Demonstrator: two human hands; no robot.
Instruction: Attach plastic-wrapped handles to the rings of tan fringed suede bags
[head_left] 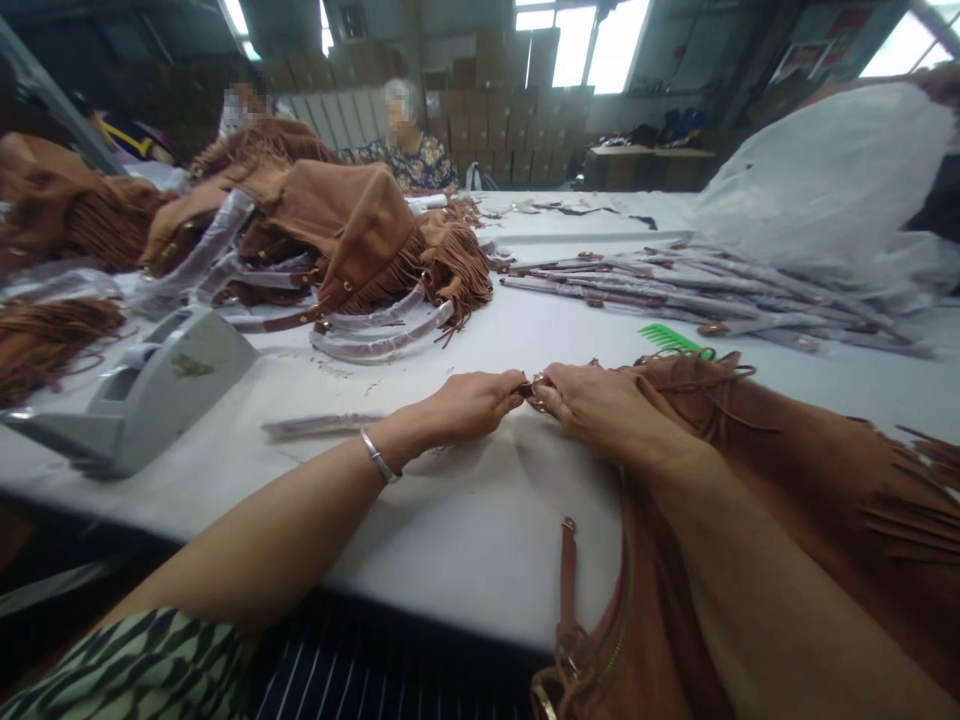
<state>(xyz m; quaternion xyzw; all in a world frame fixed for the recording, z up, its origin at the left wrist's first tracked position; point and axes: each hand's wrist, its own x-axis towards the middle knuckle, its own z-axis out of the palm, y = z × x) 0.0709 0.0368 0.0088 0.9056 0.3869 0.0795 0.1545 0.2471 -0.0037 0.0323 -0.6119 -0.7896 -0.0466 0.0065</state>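
Observation:
My left hand and my right hand meet fingertip to fingertip on the white table. Both pinch a small brown piece with metal hardware at the edge of a brown fringed suede bag. The bag lies under my right forearm and hangs over the table's near edge. A brown strap with a buckle trails from it. A silver bangle sits on my left wrist.
A grey tape dispenser stands at the left. A pile of brown fringed bags with wrapped straps lies behind it. Wrapped straps, a green comb and a white plastic bag are at the right. Two people sit at the far side.

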